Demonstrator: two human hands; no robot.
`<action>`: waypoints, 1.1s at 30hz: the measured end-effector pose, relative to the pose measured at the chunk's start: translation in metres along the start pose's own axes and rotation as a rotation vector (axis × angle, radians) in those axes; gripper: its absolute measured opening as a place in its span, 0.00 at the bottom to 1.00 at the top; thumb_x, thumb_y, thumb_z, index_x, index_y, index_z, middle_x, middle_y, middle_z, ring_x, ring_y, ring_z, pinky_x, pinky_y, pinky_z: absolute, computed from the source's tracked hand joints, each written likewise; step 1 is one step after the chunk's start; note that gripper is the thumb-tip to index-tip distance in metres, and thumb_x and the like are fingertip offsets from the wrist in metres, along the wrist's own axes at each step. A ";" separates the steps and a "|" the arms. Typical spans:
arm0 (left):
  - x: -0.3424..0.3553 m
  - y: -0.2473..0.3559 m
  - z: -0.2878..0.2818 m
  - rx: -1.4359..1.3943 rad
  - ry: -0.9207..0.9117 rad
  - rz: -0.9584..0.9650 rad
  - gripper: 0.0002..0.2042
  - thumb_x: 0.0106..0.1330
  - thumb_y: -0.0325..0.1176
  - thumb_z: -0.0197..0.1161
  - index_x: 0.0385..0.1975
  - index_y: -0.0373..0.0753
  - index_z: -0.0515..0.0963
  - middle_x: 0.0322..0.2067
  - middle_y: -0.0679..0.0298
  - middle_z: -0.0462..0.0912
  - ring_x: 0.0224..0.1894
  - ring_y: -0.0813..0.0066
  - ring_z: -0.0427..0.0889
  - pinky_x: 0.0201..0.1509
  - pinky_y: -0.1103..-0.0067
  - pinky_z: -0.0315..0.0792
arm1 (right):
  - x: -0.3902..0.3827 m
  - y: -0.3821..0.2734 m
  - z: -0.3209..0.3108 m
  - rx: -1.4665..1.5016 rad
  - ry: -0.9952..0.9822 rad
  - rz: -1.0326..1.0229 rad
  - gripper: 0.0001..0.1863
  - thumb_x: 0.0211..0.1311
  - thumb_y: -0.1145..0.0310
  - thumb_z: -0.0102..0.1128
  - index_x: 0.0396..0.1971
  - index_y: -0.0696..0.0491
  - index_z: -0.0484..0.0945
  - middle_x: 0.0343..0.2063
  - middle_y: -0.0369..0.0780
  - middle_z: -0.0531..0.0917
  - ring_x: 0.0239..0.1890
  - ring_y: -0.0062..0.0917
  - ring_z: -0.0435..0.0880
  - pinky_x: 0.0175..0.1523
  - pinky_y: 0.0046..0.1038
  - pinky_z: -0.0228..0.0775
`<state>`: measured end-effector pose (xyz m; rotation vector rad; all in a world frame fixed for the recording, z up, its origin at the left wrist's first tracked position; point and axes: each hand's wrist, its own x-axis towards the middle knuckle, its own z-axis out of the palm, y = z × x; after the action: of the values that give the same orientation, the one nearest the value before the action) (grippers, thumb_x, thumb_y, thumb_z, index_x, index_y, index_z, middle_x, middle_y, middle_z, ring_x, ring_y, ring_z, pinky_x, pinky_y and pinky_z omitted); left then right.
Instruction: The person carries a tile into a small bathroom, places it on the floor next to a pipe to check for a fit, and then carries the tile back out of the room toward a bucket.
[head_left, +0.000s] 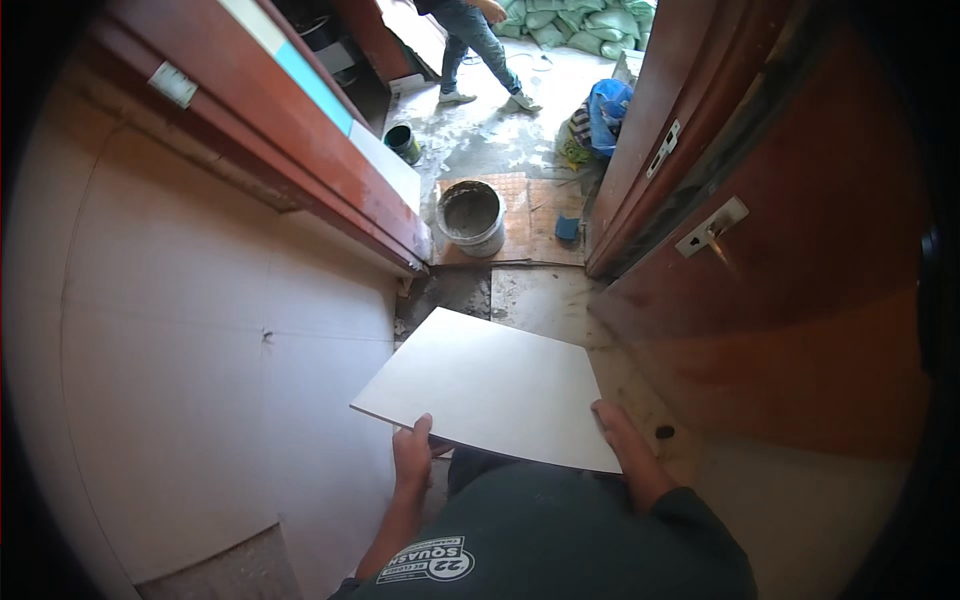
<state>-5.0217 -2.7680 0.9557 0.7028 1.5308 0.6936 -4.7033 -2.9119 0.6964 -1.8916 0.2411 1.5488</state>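
Pale tile (490, 385) near centre, between left wall (200, 330) and right door (820, 340)! Left hand (411, 455) pinches the near edge, thumb on top; right hand (621, 436) clamps the right edge; underside fingers I can't see. Looks stiff, weighty, probably brittle-cornered: best held by opposite edges.

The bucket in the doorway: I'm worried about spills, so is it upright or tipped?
Upright: the bucket stands on the brown sheet, its round open mouth facing up, with grey material inside.

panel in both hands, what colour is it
The panel is plain off-white, seen best in the head view.
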 end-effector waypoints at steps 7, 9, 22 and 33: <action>0.066 0.082 0.071 0.074 -0.066 0.025 0.18 0.65 0.35 0.54 0.41 0.21 0.72 0.35 0.50 0.80 0.35 0.62 0.84 0.36 0.70 0.84 | 0.009 -0.095 0.005 0.087 -0.002 0.042 0.20 0.52 0.66 0.58 0.42 0.65 0.76 0.36 0.47 0.80 0.36 0.35 0.79 0.43 0.38 0.71; 0.083 0.106 0.085 0.100 -0.064 0.024 0.18 0.65 0.34 0.53 0.41 0.20 0.72 0.35 0.49 0.80 0.35 0.61 0.84 0.36 0.70 0.84 | 0.006 -0.132 0.017 0.079 -0.017 0.038 0.19 0.53 0.64 0.57 0.42 0.63 0.76 0.35 0.46 0.80 0.36 0.35 0.79 0.44 0.38 0.70; 0.270 0.248 0.158 -0.045 -0.028 0.060 0.20 0.64 0.36 0.55 0.46 0.22 0.70 0.39 0.50 0.78 0.37 0.59 0.83 0.34 0.67 0.84 | 0.095 -0.395 0.104 -0.134 0.161 -0.089 0.21 0.55 0.63 0.58 0.39 0.69 0.78 0.33 0.48 0.82 0.32 0.33 0.80 0.38 0.35 0.71; 0.394 0.381 0.227 -0.005 0.168 0.052 0.21 0.65 0.38 0.54 0.46 0.23 0.70 0.41 0.49 0.76 0.36 0.61 0.81 0.29 0.70 0.82 | 0.110 -0.617 0.168 -0.086 0.117 -0.128 0.25 0.55 0.63 0.59 0.41 0.73 0.76 0.40 0.51 0.80 0.37 0.34 0.80 0.42 0.34 0.70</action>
<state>-4.8060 -2.2162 0.9870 0.6963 1.6686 0.8119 -4.4783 -2.3152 0.8161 -2.0260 0.1038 1.3860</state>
